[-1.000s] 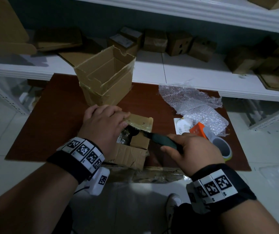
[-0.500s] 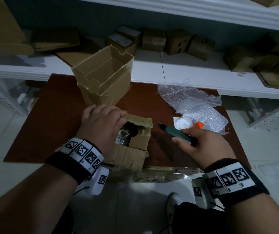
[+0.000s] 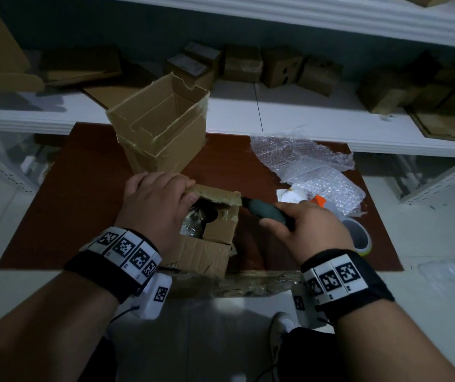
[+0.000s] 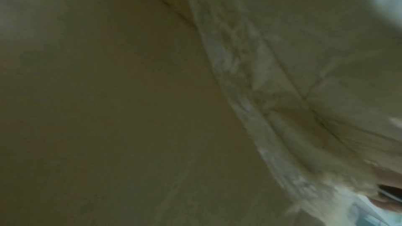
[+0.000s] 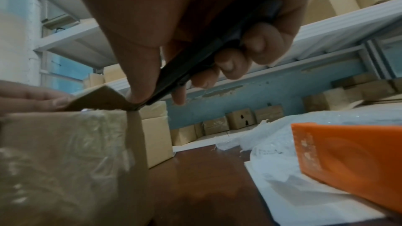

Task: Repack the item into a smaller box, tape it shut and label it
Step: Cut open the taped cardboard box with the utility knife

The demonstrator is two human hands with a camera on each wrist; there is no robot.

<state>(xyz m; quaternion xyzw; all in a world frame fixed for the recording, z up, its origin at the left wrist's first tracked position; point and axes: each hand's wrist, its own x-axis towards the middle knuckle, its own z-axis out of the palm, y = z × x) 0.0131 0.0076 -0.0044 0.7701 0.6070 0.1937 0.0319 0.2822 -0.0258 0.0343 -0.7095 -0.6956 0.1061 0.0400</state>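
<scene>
A taped cardboard box (image 3: 209, 244) stands at the near edge of the brown board, its top partly open. A dark item in clear wrap (image 3: 197, 220) shows inside. My left hand (image 3: 185, 192) holds the far top flap (image 3: 215, 192) by its left end. My right hand (image 3: 274, 219) grips a dark green utility knife (image 3: 265, 211), whose tip touches the flap's right corner. The right wrist view shows the knife (image 5: 195, 61) meeting that corner of the box (image 5: 65, 161), with my left fingers (image 5: 32, 99) on the flap. The left wrist view is only blurred taped cardboard (image 4: 239, 92).
A taller open cardboard box (image 3: 163, 128) stands behind the near one. Bubble wrap (image 3: 309, 166), a tape roll (image 3: 358, 238) with an orange dispenser (image 5: 348, 157) and white paper (image 3: 289, 194) lie to the right. The white shelf (image 3: 303, 122) behind carries several boxes.
My right hand drew the knife away to the right, then brought it back, so its tip is against the flap's right corner again. The left hand stayed on the flap.
</scene>
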